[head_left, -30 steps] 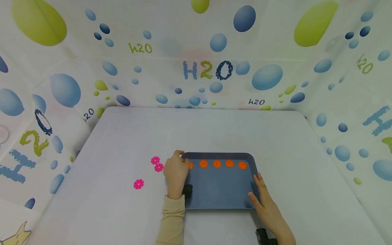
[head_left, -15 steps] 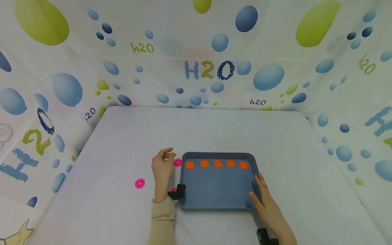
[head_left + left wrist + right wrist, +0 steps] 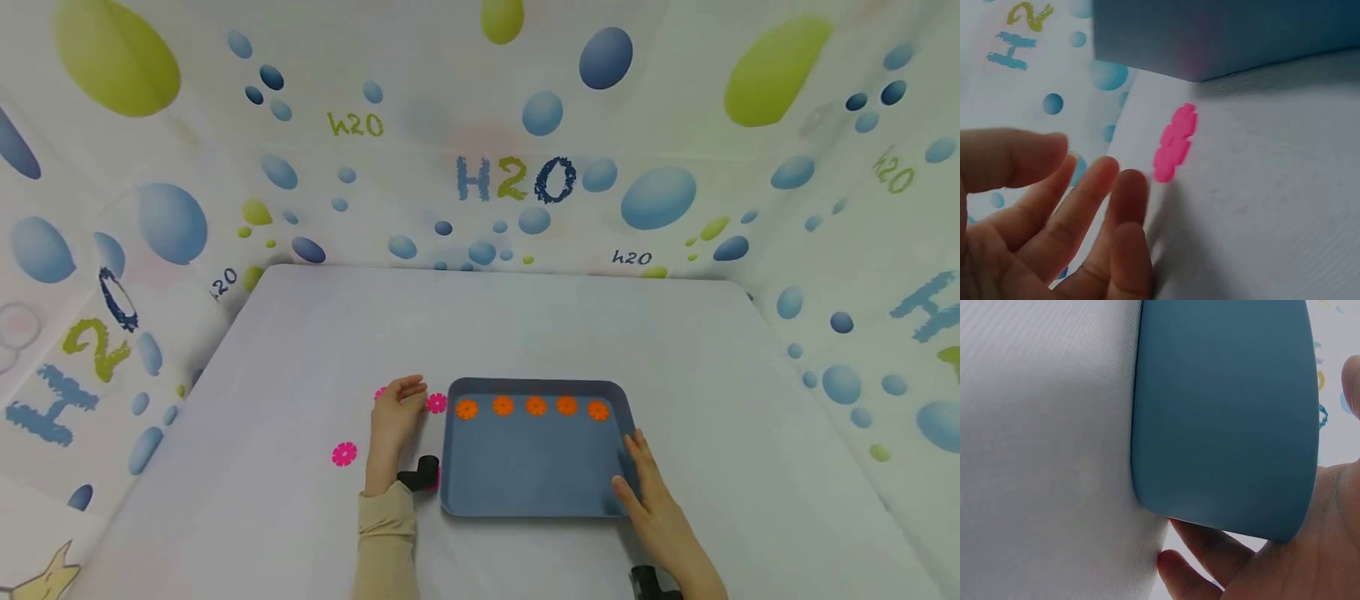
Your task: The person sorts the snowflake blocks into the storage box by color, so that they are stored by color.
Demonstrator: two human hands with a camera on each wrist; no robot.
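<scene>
A blue-grey rectangular tray (image 3: 536, 467) lies on the white table. Along its far side runs a row of several orange flower-shaped discs (image 3: 536, 406). My left hand (image 3: 393, 421) is just left of the tray, fingers loosely bent and holding nothing, as the left wrist view confirms. Beside its fingertips is a pink flower-shaped disc (image 3: 437, 403); another is partly hidden behind the hand. In the left wrist view, pink discs (image 3: 1175, 144) lie on the cloth near the fingers. My right hand (image 3: 663, 517) rests against the tray's right side, fingers extended.
Farther left on the white tabletop (image 3: 300, 358) lies a single pink disc (image 3: 344, 454). Another is mostly covered by the black left wrist camera (image 3: 420, 475). A curtain (image 3: 405, 200) printed with drops and H2O lettering surrounds the table.
My left hand has moved left from the tray's far left corner, uncovering the leftmost orange disc and more pink discs beside the tray. The right hand stays at the tray's right side.
</scene>
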